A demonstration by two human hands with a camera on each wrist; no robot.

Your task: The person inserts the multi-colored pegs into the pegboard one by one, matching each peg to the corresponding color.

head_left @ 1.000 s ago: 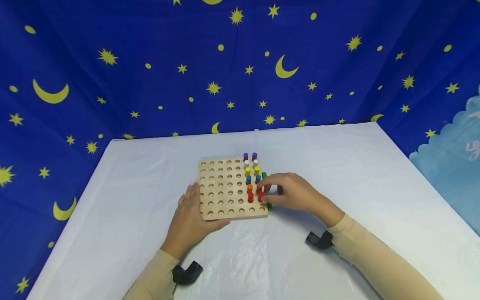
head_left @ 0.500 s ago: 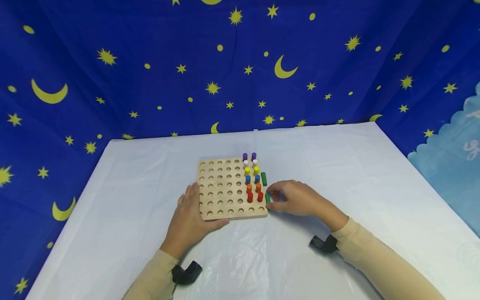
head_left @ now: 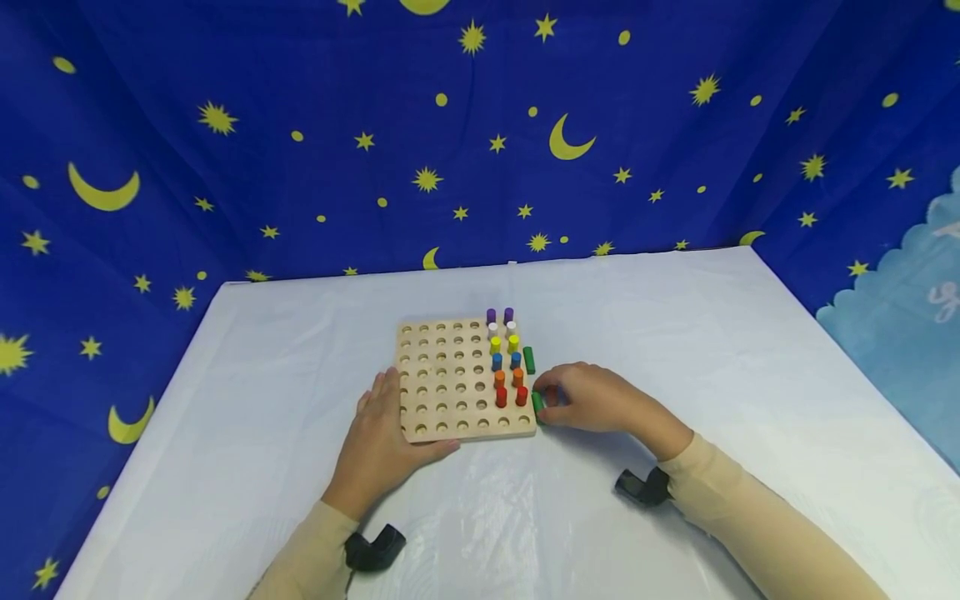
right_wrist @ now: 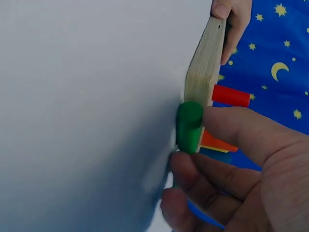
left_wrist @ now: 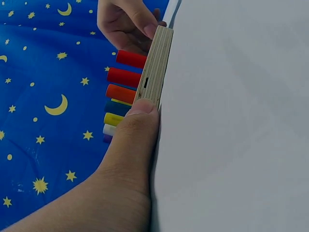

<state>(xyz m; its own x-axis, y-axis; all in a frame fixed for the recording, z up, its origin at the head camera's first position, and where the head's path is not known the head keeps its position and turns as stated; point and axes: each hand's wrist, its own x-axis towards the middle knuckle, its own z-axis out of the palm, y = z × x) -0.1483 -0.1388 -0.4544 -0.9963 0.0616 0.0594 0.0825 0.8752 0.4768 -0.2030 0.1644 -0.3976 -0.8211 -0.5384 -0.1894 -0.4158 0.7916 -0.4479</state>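
Note:
A wooden pegboard (head_left: 441,417) lies on the table, two columns of coloured pegs standing at its right side. My left hand (head_left: 378,437) holds its near left corner, thumb along the front edge and fingers at the left edge. Beside the right edge, my right hand (head_left: 592,397) has thumb and fingertips at a green peg (right_wrist: 189,126), pinching it as it lies on the table. A second green peg (head_left: 529,360) lies farther back along that edge. The nearest standing pegs are a red peg (head_left: 521,396) and an orange peg (head_left: 518,377).
Blue, yellow, white and purple pegs (head_left: 508,315) stand in rows behind the orange ones. A white cloth covers the table (head_left: 675,317). Behind it hangs a blue curtain (head_left: 337,167) with yellow moons and stars. Black wrist mounts (head_left: 375,547) show below both hands.
My right hand has left the standing red peg, moving right and slightly down to the nearer green peg, where thumb and fingers have come together on it. The left hand stays at the pegboard.

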